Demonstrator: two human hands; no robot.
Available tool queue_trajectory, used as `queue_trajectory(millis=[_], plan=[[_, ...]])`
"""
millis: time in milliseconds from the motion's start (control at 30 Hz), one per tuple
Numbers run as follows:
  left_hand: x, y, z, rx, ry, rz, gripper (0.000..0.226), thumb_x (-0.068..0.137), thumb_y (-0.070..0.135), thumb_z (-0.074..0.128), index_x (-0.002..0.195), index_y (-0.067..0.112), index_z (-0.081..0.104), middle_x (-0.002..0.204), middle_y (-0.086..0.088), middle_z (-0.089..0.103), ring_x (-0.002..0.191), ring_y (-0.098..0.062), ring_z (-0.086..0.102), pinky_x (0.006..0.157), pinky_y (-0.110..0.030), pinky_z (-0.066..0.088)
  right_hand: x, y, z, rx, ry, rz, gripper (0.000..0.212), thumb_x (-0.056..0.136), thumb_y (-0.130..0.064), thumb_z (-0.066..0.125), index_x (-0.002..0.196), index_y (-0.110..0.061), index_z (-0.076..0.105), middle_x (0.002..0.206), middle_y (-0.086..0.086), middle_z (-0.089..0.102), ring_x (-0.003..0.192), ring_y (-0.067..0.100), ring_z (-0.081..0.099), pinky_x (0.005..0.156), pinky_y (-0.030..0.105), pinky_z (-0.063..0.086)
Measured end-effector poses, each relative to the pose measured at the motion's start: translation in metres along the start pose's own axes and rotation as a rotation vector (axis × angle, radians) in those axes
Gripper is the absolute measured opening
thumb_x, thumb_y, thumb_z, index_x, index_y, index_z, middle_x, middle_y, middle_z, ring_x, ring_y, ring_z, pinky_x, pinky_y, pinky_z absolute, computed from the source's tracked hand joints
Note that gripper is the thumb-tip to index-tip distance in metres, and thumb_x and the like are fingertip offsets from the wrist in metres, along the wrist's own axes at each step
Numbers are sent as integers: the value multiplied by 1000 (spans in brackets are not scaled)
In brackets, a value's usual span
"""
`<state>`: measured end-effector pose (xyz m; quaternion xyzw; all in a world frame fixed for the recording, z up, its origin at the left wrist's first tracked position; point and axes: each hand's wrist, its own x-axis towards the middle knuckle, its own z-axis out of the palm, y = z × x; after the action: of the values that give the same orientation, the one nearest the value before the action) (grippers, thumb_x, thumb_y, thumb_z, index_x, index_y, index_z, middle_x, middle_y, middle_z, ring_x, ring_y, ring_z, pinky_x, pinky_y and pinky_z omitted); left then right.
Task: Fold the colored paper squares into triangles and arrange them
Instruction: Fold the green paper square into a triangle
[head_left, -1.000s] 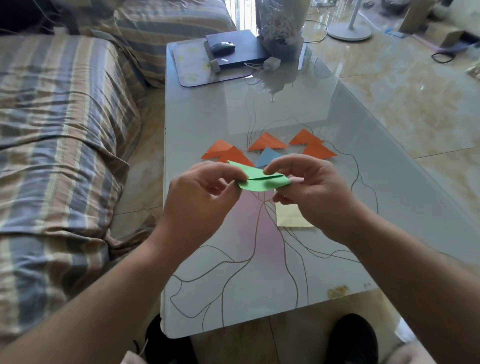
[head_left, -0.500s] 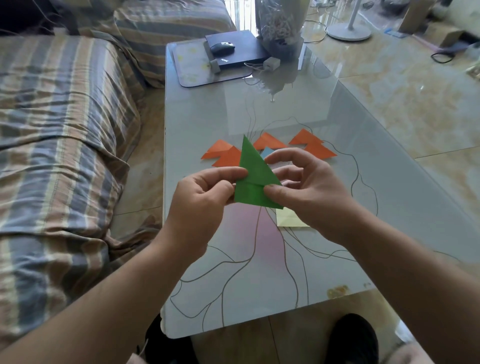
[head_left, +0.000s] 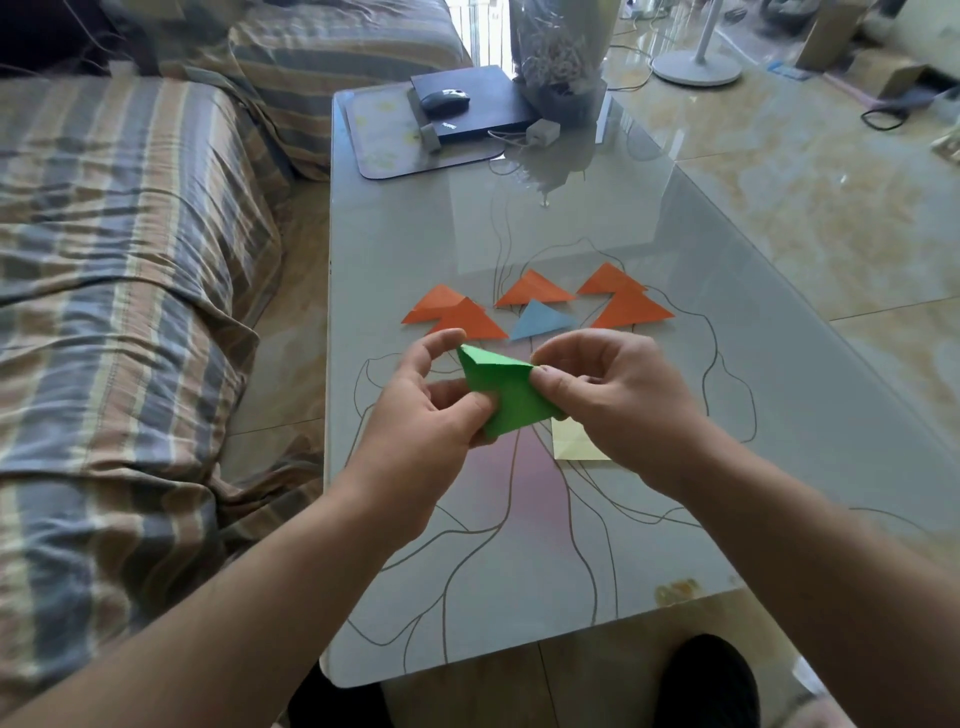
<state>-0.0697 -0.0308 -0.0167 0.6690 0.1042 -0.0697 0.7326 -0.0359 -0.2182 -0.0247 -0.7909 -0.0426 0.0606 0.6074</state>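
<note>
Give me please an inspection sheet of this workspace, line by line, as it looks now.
Surface: glass table, glossy, with line drawing under the glass.
Job's things: green paper folded, held above the table; five orange triangles and one blue triangle lying flat in a group; yellow paper flat, partly hidden by the right hand.
Clutter: laptop with mouse on it, mat, white charger, wrapped bouquet at the far end.
Grippers: left hand and right hand both pinch the green paper.
Cables: white cable by the charger; black cable on the floor.
Surroundings: striped sofa, tiled floor, fan base.
</note>
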Motion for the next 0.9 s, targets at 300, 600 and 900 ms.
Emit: queue_trajectory(millis=[300,600,900], plan=[[1,-1,0,41,-33,-87,42,101,0,60,133,24,48,98,-14,79,89,-24,77,75,-32,61,1,-1,-1,11,67,74,16,98,-15,69,104,-29,64,84,7,78,76,25,74,73,41,58],[11,5,-12,27,-46,-94,38,102,-6,48,87,13,77,88,-9,78,80,-19,73,72,-30,60,0,-11,-13,-1,-185,56,24,101,-4,62,87,-19,74,75,-1,68,63,10,62,62,24,48],[10,11,-17,46,-103,-104,47,97,-17,38,93,7,77,87,-10,78,78,-21,74,73,-30,62,1,-11,-17,75,-135,23,22,99,1,62,100,-19,72,82,5,67,75,23,60,69,36,51]])
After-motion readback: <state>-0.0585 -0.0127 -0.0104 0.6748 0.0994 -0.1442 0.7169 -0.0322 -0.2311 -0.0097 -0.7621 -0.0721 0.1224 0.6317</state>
